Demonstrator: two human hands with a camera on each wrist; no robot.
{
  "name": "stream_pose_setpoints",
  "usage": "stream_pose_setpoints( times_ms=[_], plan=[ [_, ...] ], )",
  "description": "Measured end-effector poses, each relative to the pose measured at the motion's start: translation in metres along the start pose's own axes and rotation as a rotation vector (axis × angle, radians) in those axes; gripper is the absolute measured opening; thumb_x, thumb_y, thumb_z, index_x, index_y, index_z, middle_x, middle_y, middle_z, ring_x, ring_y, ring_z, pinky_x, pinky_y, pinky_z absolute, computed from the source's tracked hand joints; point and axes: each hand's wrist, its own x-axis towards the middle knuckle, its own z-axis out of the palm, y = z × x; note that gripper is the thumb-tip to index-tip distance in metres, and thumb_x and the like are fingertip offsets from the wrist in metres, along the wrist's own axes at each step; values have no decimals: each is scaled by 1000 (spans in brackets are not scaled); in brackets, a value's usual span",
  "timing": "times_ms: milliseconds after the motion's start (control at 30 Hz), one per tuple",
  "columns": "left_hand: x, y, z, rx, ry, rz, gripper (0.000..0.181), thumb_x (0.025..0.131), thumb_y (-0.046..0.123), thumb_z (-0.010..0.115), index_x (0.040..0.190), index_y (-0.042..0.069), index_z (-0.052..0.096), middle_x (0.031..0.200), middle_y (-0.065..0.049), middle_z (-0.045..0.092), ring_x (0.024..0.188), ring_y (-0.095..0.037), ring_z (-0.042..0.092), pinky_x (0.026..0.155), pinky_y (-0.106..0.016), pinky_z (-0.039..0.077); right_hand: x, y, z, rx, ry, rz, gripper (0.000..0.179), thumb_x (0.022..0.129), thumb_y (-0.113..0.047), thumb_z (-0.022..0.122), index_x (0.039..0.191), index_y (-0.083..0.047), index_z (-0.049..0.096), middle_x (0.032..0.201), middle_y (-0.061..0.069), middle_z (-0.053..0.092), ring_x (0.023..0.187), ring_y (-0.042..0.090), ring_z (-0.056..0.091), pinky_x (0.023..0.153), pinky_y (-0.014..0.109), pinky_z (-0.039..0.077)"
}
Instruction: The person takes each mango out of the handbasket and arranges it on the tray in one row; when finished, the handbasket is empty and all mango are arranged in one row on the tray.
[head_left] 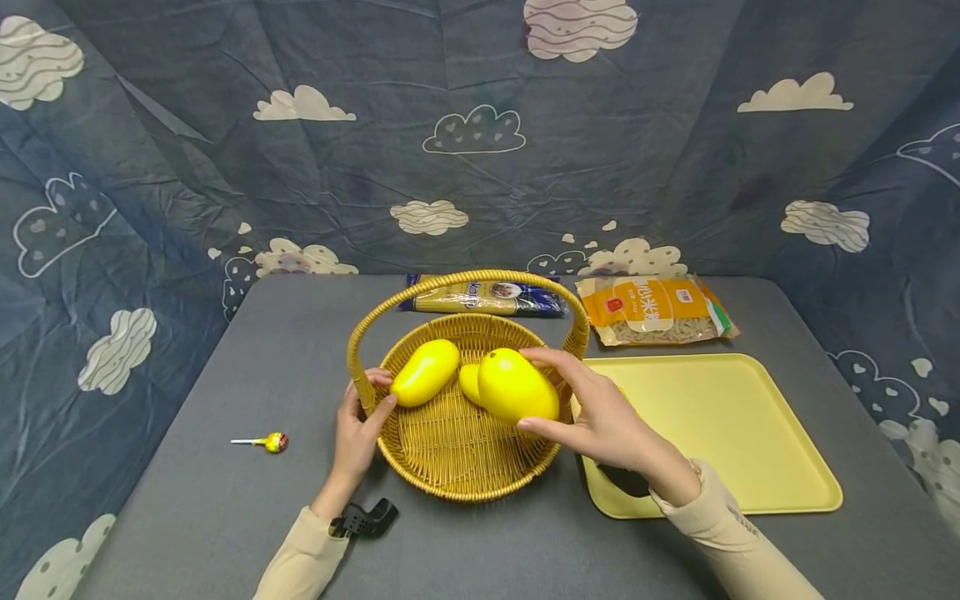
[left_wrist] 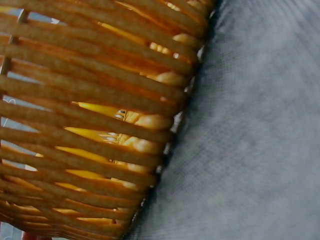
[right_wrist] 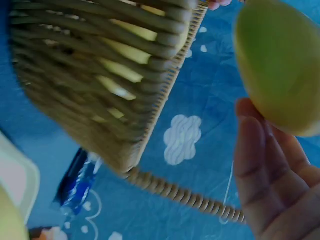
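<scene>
While one mango (head_left: 517,390) in right grip (head_left: 606,412), two (head_left: 425,372) in one basket (head_left: 442,450) — left (head_left: 360,429) round rim (head_left: 468,498).

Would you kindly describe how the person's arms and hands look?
Both hands are ungloved, with cream sleeves; the right one bears small dark markings. A black device is strapped to the left wrist; another dark object partly shows at the right.

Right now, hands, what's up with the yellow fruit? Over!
Right hand grips smooth yellow oval fruit over round golden wicker basket. Left hand holds basket's rim. Two more yellow fruits inside. Arched wicker handle near right hand.
</scene>
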Motion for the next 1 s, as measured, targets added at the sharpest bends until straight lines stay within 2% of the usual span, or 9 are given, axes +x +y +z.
stream_pose_setpoints(
  times_ms=[200,400,567,667,767,867,1000],
  plan=[
    [0,1,0,2,4,3,19,84,-17,56,103,-17,53,112,-32,50,110,-15,49,94,-25,36,-21,7,-11,12,138,6,82,68,-14,86,137,-16,43,123,0,55,96,13,54,66,30,50],
    [1,1,1,2,7,15,19,84,-18,56,102,-16,53,111,-32,49,110,-16,49,95,-26,35,-41,14,-22,21,304,25,86,58,8,84,134,-2,45,121,5,56,87,12,56,66,25,46],
    [1,1,2,-1,9,7,18,84,-18,56,102,-16,53,111,-32,50,110,-17,49,95,-27,35,-55,15,-31,-15,394,94,85,56,19,79,132,4,44,118,-1,53,87,9,53,64,22,44],
    [1,1,1,1,15,-1,18,85,-16,56,102,-16,54,112,-33,50,110,-18,49,96,-28,35,-64,27,-36,-63,433,146,85,59,17,80,135,0,45,110,-3,56,87,6,52,63,20,44],
    [1,2,2,2,16,-4,17,85,-16,56,102,-16,54,112,-33,50,110,-18,49,96,-28,35,-73,44,-40,-102,466,241,83,65,8,82,138,-9,46,99,-2,58,83,5,51,61,18,43],
    [1,1,2,4,12,3,18,84,-17,56,102,-16,54,112,-33,50,110,-18,49,96,-27,35,-81,56,-44,-131,487,372,76,72,-4,81,138,-16,46,93,5,60,78,6,51,59,17,41],
    [1,0,2,-2,12,11,18,84,-17,56,102,-16,54,112,-34,49,110,-20,49,95,-27,36,-88,67,-49,-166,465,551,69,79,-22,79,138,-18,45,95,12,62,74,11,51,55,19,40]
  ],
)
